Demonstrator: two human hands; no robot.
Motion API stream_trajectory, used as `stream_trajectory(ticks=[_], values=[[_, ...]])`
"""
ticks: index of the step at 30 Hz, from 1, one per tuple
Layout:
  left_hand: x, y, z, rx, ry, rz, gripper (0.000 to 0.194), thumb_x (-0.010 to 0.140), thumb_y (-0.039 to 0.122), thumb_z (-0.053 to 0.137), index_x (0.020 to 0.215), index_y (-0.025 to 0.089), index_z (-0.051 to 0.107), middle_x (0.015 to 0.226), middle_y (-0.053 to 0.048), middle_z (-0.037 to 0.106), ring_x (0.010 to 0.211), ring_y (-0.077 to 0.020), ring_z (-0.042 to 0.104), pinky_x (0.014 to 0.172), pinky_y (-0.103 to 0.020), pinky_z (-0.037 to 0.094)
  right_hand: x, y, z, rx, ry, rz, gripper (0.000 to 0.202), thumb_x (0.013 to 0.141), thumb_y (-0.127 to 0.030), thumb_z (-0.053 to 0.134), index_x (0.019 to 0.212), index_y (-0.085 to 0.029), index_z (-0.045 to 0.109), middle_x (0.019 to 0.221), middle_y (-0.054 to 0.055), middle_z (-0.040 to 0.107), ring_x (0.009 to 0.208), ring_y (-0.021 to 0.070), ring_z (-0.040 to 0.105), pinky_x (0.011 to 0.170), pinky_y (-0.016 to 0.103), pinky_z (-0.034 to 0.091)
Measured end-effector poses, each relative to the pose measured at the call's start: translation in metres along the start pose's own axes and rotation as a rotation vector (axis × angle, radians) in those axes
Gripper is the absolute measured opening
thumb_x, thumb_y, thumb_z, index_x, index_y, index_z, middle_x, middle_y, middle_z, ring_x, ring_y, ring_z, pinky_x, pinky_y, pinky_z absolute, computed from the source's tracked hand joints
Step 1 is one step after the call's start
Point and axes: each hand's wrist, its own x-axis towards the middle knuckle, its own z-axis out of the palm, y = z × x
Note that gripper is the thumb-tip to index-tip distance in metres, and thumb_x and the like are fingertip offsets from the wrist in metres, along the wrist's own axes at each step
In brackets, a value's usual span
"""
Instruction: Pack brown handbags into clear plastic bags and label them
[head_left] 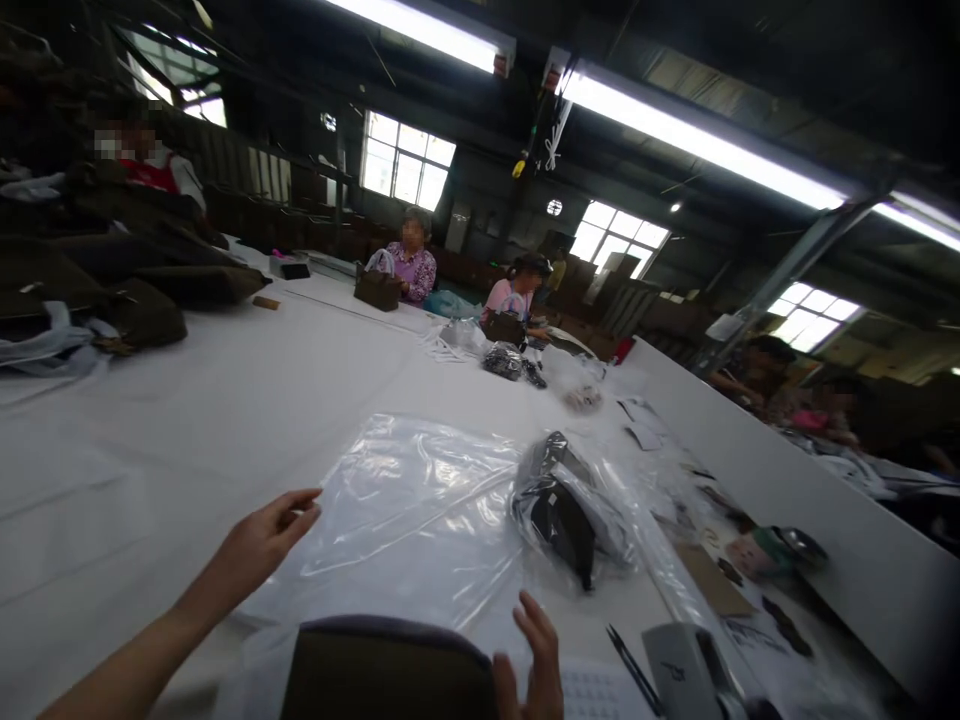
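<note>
At the bottom of the head view, a dark olive bag (386,672) with a rounded top edge and darker trim is partly cut off by the frame. My right hand (538,665) is at its right side, fingers raised and apart; whether the thumb touches the bag I cannot tell. My left hand (276,528) hovers by the left edge of a stack of clear plastic bags (420,510), with nothing in it and a gap between thumb and fingers. Right of that stack lies a dark bag in clear plastic (562,515).
A grey tape dispenser (686,665) and black tweezers (634,668) lie at lower right, near a jar (772,550). Dark bags are piled (135,280) at far left. Co-workers sit beyond the white table (247,390). A low white partition (787,450) runs along the right.
</note>
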Motion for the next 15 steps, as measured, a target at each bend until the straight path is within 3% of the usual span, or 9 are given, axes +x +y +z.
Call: stream_trajectory(ticks=[3, 5, 7, 11, 13, 15], values=[[0.048, -0.01, 0.04, 0.238, -0.241, 0.042, 0.059, 0.077, 0.059, 0.046, 0.111, 0.013, 0.059, 0.098, -0.011, 0.065, 0.089, -0.0255, 0.061, 0.081, -0.034, 0.047, 0.08, -0.001, 0.023, 0.111, -0.117, 0.074, 0.032, 0.087, -0.021, 0.044, 0.119, -0.021, 0.049, 0.124, 0.012, 0.051, 0.114, 0.0237, 0.05, 0.092, 0.042, 0.048], [0.058, -0.021, 0.069, 0.376, -0.373, 0.058, 0.064, 0.07, 0.051, 0.053, 0.119, 0.01, 0.055, 0.099, -0.012, 0.064, 0.09, -0.0267, 0.06, 0.082, -0.036, 0.046, 0.12, 0.004, 0.058, 0.028, -0.361, -0.025, 0.04, 0.082, -0.011, 0.039, 0.12, -0.019, 0.047, 0.121, 0.01, 0.053, 0.113, 0.0192, 0.05, 0.094, 0.037, 0.047], [0.056, -0.032, 0.089, 0.476, -0.51, 0.116, 0.065, 0.064, 0.039, 0.059, 0.124, 0.014, 0.053, 0.098, -0.01, 0.064, 0.091, -0.027, 0.06, 0.084, -0.036, 0.046, 0.144, 0.012, 0.099, -0.089, -0.584, -0.133, 0.053, 0.076, -0.002, 0.036, 0.125, -0.019, 0.043, 0.123, 0.008, 0.053, 0.115, 0.0157, 0.048, 0.099, 0.033, 0.043], [0.04, -0.039, 0.098, 0.572, -0.641, 0.314, 0.056, 0.066, 0.023, 0.053, 0.121, 0.03, 0.058, 0.11, -0.007, 0.062, 0.102, -0.0276, 0.058, 0.092, -0.038, 0.043, 0.163, 0.027, 0.169, -0.214, -0.841, -0.294, 0.07, 0.07, -0.002, 0.048, 0.134, -0.026, 0.036, 0.14, 0.005, 0.041, 0.127, 0.0192, 0.038, 0.104, 0.036, 0.036], [0.035, -0.035, 0.095, 0.611, -0.662, 0.334, 0.055, 0.067, 0.022, 0.052, 0.122, 0.032, 0.057, 0.111, -0.008, 0.061, 0.102, -0.0293, 0.058, 0.091, -0.04, 0.043, 0.166, 0.033, 0.189, -0.288, -0.952, -0.364, 0.061, 0.074, -0.009, 0.054, 0.13, -0.03, 0.043, 0.138, 0.005, 0.043, 0.124, 0.0246, 0.04, 0.102, 0.044, 0.035], [0.033, -0.032, 0.092, 0.625, -0.681, 0.33, 0.055, 0.069, 0.021, 0.052, 0.122, 0.033, 0.057, 0.106, -0.008, 0.062, 0.098, -0.0301, 0.059, 0.087, -0.042, 0.045, 0.169, 0.039, 0.196, -0.371, -1.01, -0.407, 0.04, 0.082, -0.014, 0.05, 0.118, -0.028, 0.055, 0.125, 0.008, 0.055, 0.114, 0.0262, 0.049, 0.097, 0.05, 0.037]])
